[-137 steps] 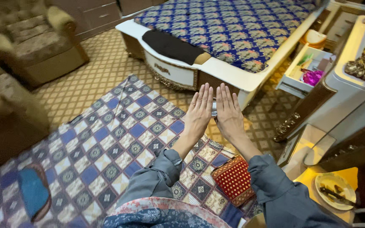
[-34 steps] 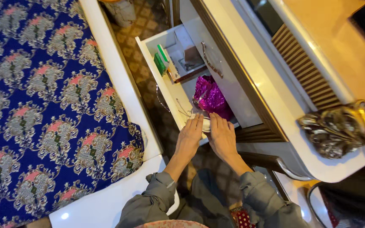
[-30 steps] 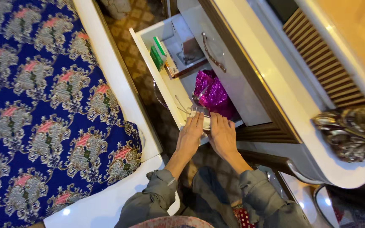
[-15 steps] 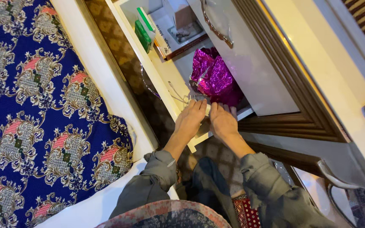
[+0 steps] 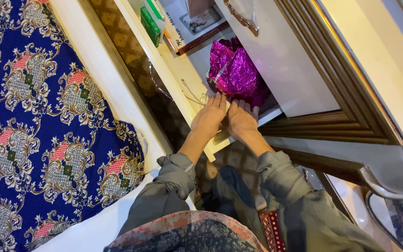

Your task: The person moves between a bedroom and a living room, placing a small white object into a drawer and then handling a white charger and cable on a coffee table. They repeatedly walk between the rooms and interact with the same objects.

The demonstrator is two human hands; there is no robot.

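— Where do we have our hands?
— Side by side in the open white drawer (image 5: pixel 173 79), palms down. Our left hand (image 5: pixel 209 119) and right hand (image 5: pixel 241 122) lie close together with flat, extended fingers, almost touching at the thumbs. We cannot tell whether anything is pinned between them; whatever sits under the palms is hidden.
— What do the fingertips meet?
— They reach the lower edge of the crumpled magenta foil bag (image 5: pixel 235 72), which lies in the near end of the drawer, just beyond our hands. A thin wire piece (image 5: pixel 193 97) rests by our left fingertips, on the drawer's side wall.
— And farther in?
— A green box (image 5: pixel 149 24) stands on edge along the drawer's side, with a book (image 5: pixel 193 29) flat beside it. Above hangs another white drawer front with a metal handle (image 5: pixel 241 17).
— Around us?
— Our grey sleeves (image 5: pixel 176 179) come up from below. To the left runs the white bed frame (image 5: pixel 103 79) with the blue patterned bedspread (image 5: pixel 38 116).
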